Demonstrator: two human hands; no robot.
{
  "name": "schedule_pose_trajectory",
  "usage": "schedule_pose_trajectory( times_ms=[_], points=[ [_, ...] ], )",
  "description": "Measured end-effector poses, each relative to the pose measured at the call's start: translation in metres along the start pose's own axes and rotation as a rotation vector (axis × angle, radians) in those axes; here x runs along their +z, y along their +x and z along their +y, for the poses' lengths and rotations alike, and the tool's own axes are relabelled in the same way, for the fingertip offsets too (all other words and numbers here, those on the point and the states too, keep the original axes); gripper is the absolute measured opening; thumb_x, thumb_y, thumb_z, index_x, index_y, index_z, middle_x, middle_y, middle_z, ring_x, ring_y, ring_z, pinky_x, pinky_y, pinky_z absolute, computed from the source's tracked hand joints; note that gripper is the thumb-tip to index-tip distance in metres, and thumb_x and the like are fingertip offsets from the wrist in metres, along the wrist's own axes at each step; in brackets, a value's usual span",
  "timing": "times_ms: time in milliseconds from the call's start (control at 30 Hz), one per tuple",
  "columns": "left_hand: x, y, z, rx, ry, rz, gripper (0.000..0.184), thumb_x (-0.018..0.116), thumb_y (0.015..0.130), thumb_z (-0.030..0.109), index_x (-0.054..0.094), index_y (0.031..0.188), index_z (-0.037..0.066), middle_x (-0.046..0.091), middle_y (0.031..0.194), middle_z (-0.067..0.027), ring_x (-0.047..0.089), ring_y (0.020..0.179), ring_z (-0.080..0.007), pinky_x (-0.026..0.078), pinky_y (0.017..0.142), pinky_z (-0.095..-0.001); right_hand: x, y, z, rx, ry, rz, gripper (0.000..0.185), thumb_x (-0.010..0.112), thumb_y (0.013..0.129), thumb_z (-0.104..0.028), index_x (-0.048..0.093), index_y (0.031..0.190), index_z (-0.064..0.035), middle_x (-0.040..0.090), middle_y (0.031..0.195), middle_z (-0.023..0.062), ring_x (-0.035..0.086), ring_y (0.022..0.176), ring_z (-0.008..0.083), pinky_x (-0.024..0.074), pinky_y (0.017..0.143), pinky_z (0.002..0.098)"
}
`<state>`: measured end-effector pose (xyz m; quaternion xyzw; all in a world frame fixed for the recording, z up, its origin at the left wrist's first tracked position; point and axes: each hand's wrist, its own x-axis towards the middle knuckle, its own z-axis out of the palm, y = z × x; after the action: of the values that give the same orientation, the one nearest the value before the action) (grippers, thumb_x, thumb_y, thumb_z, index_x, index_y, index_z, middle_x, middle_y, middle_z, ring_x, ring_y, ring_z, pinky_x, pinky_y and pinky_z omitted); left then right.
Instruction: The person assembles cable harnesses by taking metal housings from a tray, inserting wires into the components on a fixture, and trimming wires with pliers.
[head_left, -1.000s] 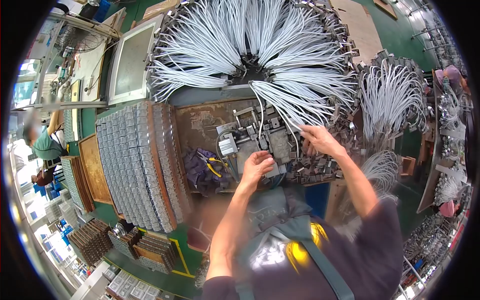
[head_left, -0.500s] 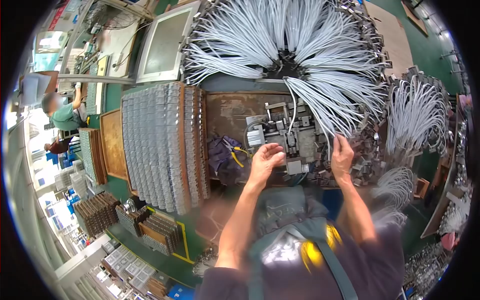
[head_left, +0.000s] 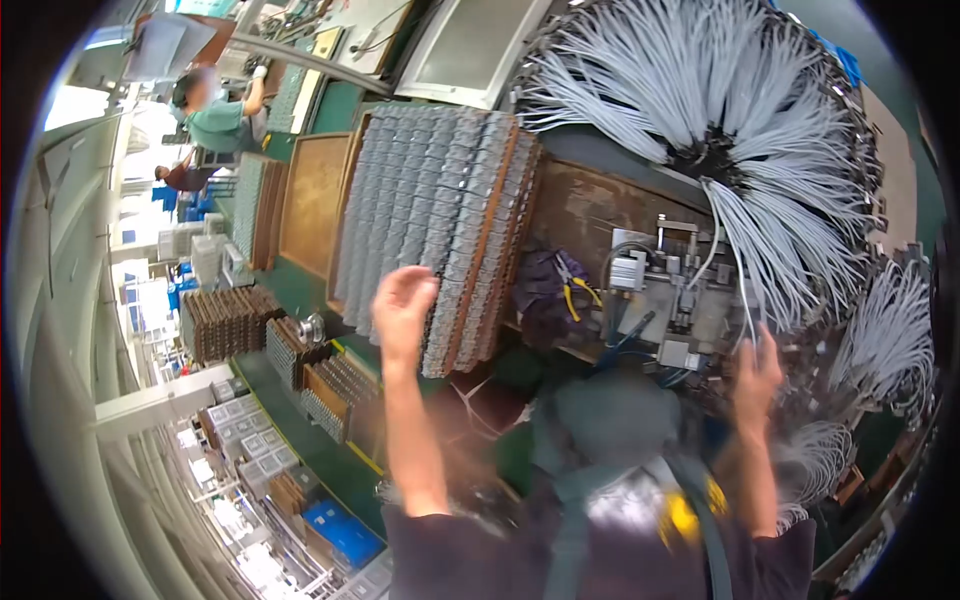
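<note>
Worn and brown, the table (head_left: 575, 200) carries a small metal fixture (head_left: 690, 290), with a wide fan of cables (head_left: 800, 130) at the far right and a tall stack (head_left: 420, 190) of grey parts to the left. Yellow-handled pliers (head_left: 575, 290) lie by a dark cloth (head_left: 538, 305) between stack and fixture. I have the right grip (head_left: 758, 382) pinched, as far as the blur lets me tell, on the near end of a pale cable (head_left: 747, 310) just right of the fixture; the strand runs back toward the middle of the fan. My left grip (head_left: 402, 315) is over the near part of the stack, loosely spread with nothing visible in it; I can't tell whether it touches a part. I judge the cable light and bendy, springy enough to snag on its neighbours, with a smooth jacket that could slide, so I'd hold it close to the end. Grey parts like these look small, hard and rigid, packed in tight rows; I'd expect little weight and little finger room, and would take an outer one by its exposed edges without jogging the rest.
</note>
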<state>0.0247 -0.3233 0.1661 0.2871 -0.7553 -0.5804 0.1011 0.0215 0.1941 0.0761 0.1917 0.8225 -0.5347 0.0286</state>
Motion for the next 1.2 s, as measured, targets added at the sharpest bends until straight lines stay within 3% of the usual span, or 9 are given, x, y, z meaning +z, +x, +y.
schedule_pose_trajectory(
  times_ms=[133, 267, 500, 567, 633, 667, 733, 800, 1200],
  points=[
    [-0.169, 0.072, -0.068, 0.228, 0.258, 0.407, 0.033, 0.067, 0.083, -0.013, 0.066, 0.114, -0.001, 0.070, 0.106, -0.0075, 0.068, 0.097, -0.0156, 0.055, 0.088, -0.0277, -0.009, 0.016, 0.005, 0.580, 0.870, -0.175, 0.032, 0.055, 0.106, -0.023, 0.061, 0.132, -0.0044, 0.049, 0.070, -0.0048, 0.038, 0.049, 0.0013, 0.0296, 0.043, 0.0193],
    [-0.281, 0.116, -0.121, -0.130, 0.308, 0.543, 0.052, 0.065, 0.078, -0.012, 0.059, 0.129, -0.002, 0.064, 0.116, -0.0089, 0.065, 0.093, -0.0170, 0.054, 0.079, -0.0288, 0.006, 0.002, -0.032, 0.042, 0.223, -0.152, 0.030, 0.060, 0.101, -0.009, 0.064, 0.129, -0.0011, 0.050, 0.072, -0.0037, 0.041, 0.053, 0.0021, 0.0328, 0.047, 0.0192],
    [-0.289, 0.132, -0.147, -0.454, -0.106, 0.230, 0.077, 0.062, 0.078, -0.012, 0.036, 0.151, -0.009, 0.064, 0.115, -0.0153, 0.058, 0.074, -0.0149, 0.048, 0.062, -0.0274, -0.006, 0.007, -0.065, -0.116, -0.113, -0.735, 0.027, 0.079, 0.076, -0.003, 0.072, 0.102, -0.0020, 0.059, 0.085, 0.0018, 0.055, 0.071, 0.0133, 0.0451, 0.063, 0.0282],
    [-0.281, 0.130, -0.146, -0.465, -0.014, 0.173, 0.069, 0.059, 0.082, -0.007, 0.044, 0.149, -0.003, 0.058, 0.085, -0.0037, 0.054, 0.067, -0.0150, 0.045, 0.061, -0.0283, -0.012, 0.014, -0.073, -0.198, -0.286, -0.841, 0.035, 0.084, 0.068, -0.007, 0.071, 0.101, -0.0065, 0.059, 0.087, 0.0045, 0.055, 0.071, 0.0193, 0.0452, 0.063, 0.0330],
    [-0.294, 0.134, -0.161, -0.463, 0.066, 0.124, 0.067, 0.058, 0.083, -0.007, 0.044, 0.149, -0.003, 0.063, 0.097, -0.0053, 0.056, 0.075, -0.0128, 0.045, 0.065, -0.0255, -0.017, 0.022, -0.070, -0.201, -0.237, -0.854, 0.042, 0.084, 0.071, -0.007, 0.069, 0.110, -0.0060, 0.059, 0.088, 0.0041, 0.055, 0.072, 0.0154, 0.0457, 0.063, 0.0323],
    [-0.304, 0.134, -0.171, -0.441, -0.060, 0.090, 0.067, 0.057, 0.085, -0.008, 0.041, 0.150, -0.003, 0.066, 0.107, -0.0081, 0.061, 0.085, -0.0139, 0.050, 0.072, -0.0260, -0.016, 0.019, -0.083, 0.147, -0.012, -0.868, 0.043, 0.081, 0.076, -0.002, 0.066, 0.116, -0.0029, 0.061, 0.092, 0.0028, 0.056, 0.076, 0.0102, 0.0488, 0.067, 0.0284],
    [-0.300, 0.131, -0.172, -0.422, -0.118, 0.122, 0.069, 0.055, 0.084, -0.013, 0.038, 0.151, -0.005, 0.066, 0.119, -0.0130, 0.064, 0.092, -0.0192, 0.052, 0.083, -0.0298, -0.022, 0.021, -0.071, 0.043, -0.057, -0.852, 0.042, 0.078, 0.081, 0.001, 0.064, 0.120, 0.0006, 0.066, 0.103, 0.0035, 0.063, 0.089, 0.0090, 0.0531, 0.080, 0.0269],
    [-0.306, 0.128, -0.175, -0.381, 0.005, 0.163, 0.066, 0.063, 0.086, -0.007, 0.045, 0.149, -0.003, 0.064, 0.099, -0.0045, 0.054, 0.072, -0.0105, 0.044, 0.064, -0.0240, -0.023, 0.020, -0.066, 0.117, 0.063, -0.749, 0.047, 0.079, 0.081, 0.002, 0.061, 0.125, 0.0020, 0.068, 0.111, 0.0075, 0.066, 0.103, 0.0144, 0.0536, 0.093, 0.0309],
    [-0.247, 0.106, -0.091, -0.047, 0.055, 0.475, 0.062, 0.070, 0.086, -0.007, 0.047, 0.143, -0.004, 0.064, 0.119, -0.0124, 0.066, 0.096, -0.0212, 0.058, 0.080, -0.0290, -0.043, 0.014, -0.033, -0.123, 0.100, -0.786, 0.054, 0.082, 0.083, -0.009, 0.059, 0.132, -0.0010, 0.071, 0.110, 0.0056, 0.065, 0.090, 0.0112, 0.0532, 0.080, 0.0254]
  ],
)
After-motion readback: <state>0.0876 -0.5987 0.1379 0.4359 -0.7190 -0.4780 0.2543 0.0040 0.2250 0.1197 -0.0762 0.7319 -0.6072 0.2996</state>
